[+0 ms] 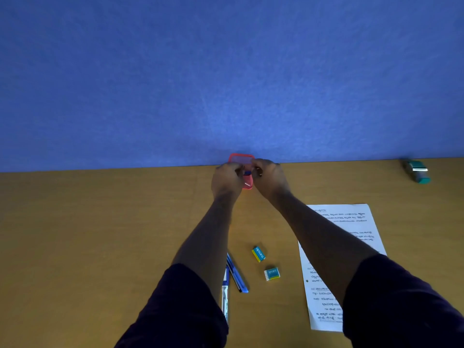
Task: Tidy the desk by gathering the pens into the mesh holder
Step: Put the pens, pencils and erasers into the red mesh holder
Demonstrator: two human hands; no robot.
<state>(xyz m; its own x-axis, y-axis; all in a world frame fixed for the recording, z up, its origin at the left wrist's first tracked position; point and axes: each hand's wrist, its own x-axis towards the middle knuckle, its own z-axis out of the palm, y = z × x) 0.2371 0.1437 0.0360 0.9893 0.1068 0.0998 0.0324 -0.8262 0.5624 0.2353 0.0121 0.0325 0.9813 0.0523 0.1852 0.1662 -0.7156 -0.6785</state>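
A red mesh holder [241,159] stands at the far edge of the desk against the blue partition. My left hand [226,179] grips its left side and my right hand [270,177] grips its right side, so most of the holder is hidden between them. A small blue item shows inside the gap between my hands. Near the front, a blue pen [237,275] lies on the desk beside my left forearm. A white and blue pen [225,296] lies next to it, partly under my sleeve.
Two small teal eraser boxes [258,254] [272,274] lie mid-desk. A printed sheet of paper [351,222] lies under my right forearm. A teal stapler [416,170] sits at the far right by the blue partition [226,71]. The wooden desk [100,234] stretches to the left.
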